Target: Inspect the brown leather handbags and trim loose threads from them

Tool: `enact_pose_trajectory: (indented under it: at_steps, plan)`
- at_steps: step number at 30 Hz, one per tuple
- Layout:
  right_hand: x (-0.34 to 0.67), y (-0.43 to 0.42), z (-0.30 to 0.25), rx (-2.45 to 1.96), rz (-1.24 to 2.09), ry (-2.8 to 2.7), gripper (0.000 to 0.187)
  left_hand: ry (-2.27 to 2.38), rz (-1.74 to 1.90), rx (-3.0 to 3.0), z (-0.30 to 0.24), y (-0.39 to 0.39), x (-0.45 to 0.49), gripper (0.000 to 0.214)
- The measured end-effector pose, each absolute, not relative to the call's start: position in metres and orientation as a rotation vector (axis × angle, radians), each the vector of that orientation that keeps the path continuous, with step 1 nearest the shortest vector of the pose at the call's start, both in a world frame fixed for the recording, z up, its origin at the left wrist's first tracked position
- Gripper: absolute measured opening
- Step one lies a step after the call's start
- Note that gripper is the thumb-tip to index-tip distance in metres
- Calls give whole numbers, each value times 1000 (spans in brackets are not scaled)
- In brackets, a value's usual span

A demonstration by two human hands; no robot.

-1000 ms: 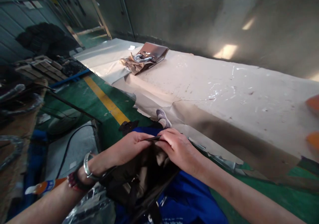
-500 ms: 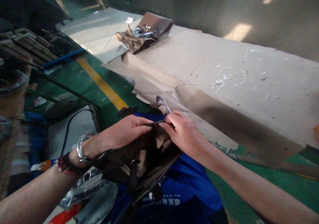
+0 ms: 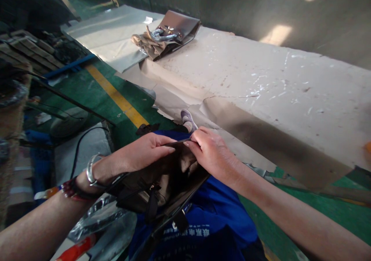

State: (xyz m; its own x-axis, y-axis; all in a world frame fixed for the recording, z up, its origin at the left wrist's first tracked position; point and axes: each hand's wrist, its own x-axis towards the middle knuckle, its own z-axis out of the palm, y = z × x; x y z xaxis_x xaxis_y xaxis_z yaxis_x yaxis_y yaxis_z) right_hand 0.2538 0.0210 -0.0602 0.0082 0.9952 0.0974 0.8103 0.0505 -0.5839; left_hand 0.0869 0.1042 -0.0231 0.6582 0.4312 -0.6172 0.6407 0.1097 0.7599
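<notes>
A dark brown glossy handbag (image 3: pixel 162 183) lies on my lap over blue cloth (image 3: pixel 214 222). My left hand (image 3: pixel 145 152) pinches the bag's upper edge from the left, a silver bangle on its wrist. My right hand (image 3: pixel 211 154) pinches the same thin dark edge from the right, fingertips almost meeting those of the left. Crumpled tan paper shows inside the bag's mouth. My grey shoe (image 3: pixel 188 118) pokes out beyond the hands.
A long low platform covered in torn brown paper (image 3: pixel 261 91) runs ahead. At its far end lies a tan handbag (image 3: pixel 176 27) with paper stuffing. Green floor with a yellow line (image 3: pixel 116 96) lies to the left. Clear plastic wrap (image 3: pixel 101 222) sits by my left forearm.
The view tilted down, so the platform and far bag shifted up in the picture. Both hands keep their pinch on the bag's edge, nearly unmoved.
</notes>
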Motion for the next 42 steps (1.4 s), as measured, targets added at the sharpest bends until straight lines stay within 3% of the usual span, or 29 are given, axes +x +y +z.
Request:
enact_pose_trajectory:
  at_steps: [12, 24, 42]
  plan:
    - [250, 31, -58, -1902, 465, -1904, 13, 869, -217, 1340, -35, 117, 77, 29]
    - [238, 62, -55, -1953, 576, -1959, 13, 924, -230, 1303, -46, 141, 62, 42]
    - [241, 60, -55, -1945, 522, -1984, 9, 883, -223, 1260, -49, 139, 64, 31]
